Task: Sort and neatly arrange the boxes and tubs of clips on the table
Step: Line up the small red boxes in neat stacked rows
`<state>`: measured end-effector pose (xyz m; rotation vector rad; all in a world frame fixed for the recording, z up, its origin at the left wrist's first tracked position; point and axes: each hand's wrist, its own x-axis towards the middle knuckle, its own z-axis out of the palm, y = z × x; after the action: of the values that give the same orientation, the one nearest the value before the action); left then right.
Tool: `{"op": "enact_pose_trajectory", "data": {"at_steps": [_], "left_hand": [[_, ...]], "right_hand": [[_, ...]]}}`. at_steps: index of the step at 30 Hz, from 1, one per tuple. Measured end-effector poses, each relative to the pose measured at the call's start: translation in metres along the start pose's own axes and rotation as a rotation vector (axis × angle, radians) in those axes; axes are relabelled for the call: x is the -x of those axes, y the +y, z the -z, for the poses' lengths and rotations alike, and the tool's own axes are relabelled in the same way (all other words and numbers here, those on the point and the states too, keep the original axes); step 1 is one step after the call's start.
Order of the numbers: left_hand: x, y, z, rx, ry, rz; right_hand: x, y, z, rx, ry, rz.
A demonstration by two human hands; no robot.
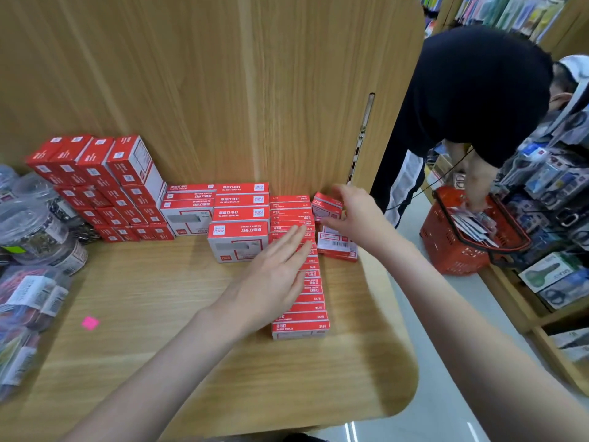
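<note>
With the left hand (271, 275) flat, fingers straight, on the long row of red boxes (299, 301), and the right hand (350, 215) with fingers curled at a small box (326, 204), though whether they clamped it I could not tell, a nudge risked skewing the row.

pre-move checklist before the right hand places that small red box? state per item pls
1. Right hand grips small red box: looks so, blurred; cannot tell.
2. Left hand flat on the long row of slim boxes, steadying it: ok.
3. Row straight: ok.
4. Loose boxes right of the row, not aligned: not ok.
5. Table edge close to the loose boxes: not ok.
6. Tubs out of the way at left: ok.
</note>
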<state>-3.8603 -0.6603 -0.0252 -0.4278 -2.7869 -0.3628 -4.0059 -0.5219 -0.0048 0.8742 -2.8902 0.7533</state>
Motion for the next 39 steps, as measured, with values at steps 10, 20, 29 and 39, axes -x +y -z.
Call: {"op": "enact_pose_trajectory", "data": {"at_steps": [10, 20, 29, 39], "left_hand": [[0.004, -0.002, -0.009, -0.117, 0.037, -0.015], [0.005, -0.002, -0.012, -0.122, 0.099, -0.020], [0.005, -0.004, -0.014, -0.128, 0.106, -0.014], [0.005, -0.004, -0.015, -0.125, 0.082, -0.012]], "right_hand": [[0.021, 0.005, 0.049, -0.551, -0.245, -0.163], [0.044, 0.007, 0.015, -0.098, -0.250, 0.058], [0.064, 0.009, 0.013, -0.320, -0.162, 0.119], [0.074, 0.011, 0.018, -0.056, -0.275, 0.078]]}}
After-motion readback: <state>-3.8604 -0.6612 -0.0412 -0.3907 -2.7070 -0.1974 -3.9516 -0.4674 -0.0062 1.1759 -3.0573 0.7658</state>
